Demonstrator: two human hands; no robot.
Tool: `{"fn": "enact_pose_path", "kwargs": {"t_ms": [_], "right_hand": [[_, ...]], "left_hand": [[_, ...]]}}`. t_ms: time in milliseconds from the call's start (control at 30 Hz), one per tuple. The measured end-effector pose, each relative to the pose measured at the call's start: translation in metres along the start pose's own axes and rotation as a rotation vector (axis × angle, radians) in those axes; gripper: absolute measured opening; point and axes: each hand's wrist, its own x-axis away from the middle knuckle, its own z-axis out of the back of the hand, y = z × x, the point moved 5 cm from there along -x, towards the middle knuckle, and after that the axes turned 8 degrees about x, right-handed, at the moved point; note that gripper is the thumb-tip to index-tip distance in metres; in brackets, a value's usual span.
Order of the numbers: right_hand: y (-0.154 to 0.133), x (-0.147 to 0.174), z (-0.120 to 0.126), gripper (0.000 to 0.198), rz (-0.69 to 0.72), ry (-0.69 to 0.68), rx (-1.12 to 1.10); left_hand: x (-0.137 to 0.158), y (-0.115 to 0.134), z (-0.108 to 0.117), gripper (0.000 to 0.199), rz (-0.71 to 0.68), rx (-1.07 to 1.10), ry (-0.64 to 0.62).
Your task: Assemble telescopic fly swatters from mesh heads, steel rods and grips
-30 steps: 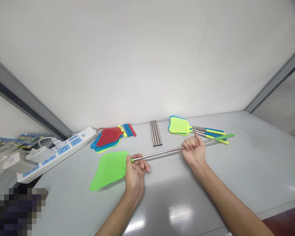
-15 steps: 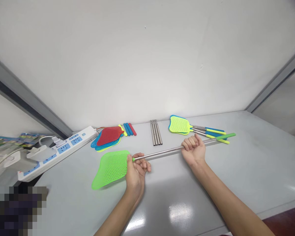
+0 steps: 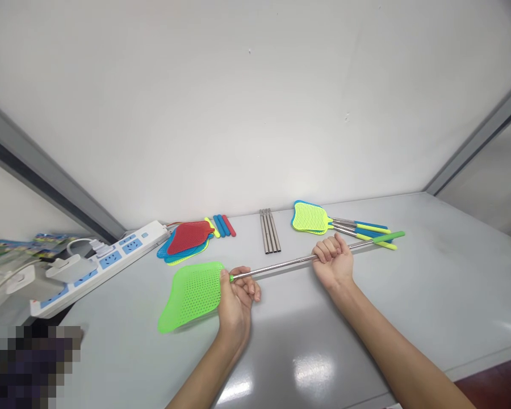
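Observation:
A green fly swatter with an extended metal rod stretches across the front of the table, its perforated head at left and its green grip at right. My left hand pinches it where the head joins the rod. Further along, my right hand has its fingers wrapped round the metal rod, short of the green grip. Behind the swatter lie several bare metal rods side by side. To the right, yellow and blue fly swatters are piled together, partly behind the green grip.
Loose red, blue and yellow swatter heads overlap at back left, with several coloured grips beside them. A white power strip with plugged-in adapters runs along the left edge. A white wall rises behind the table.
Both hands keep the same hold on the green fly swatter. The view has shifted very slightly; nothing else has visibly moved.

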Motion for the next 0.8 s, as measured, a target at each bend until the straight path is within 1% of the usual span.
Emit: {"fn": "enact_pose_path", "kwargs": {"t_ms": [267, 600, 800], "right_hand": [[0.005, 0.001, 0.0, 0.036, -0.015, 0.01, -0.007], [0.012, 0.006, -0.002, 0.036, -0.04, -0.001, 0.025], [0.018, 0.009, -0.005, 0.036, -0.07, -0.011, 0.0]], "left_hand": [[0.0, 0.002, -0.002, 0.041, -0.022, -0.002, 0.003], [0.004, -0.004, -0.006, 0.04, -0.002, -0.02, 0.0], [0.004, -0.005, -0.006, 0.039, 0.001, -0.035, -0.034]]}}
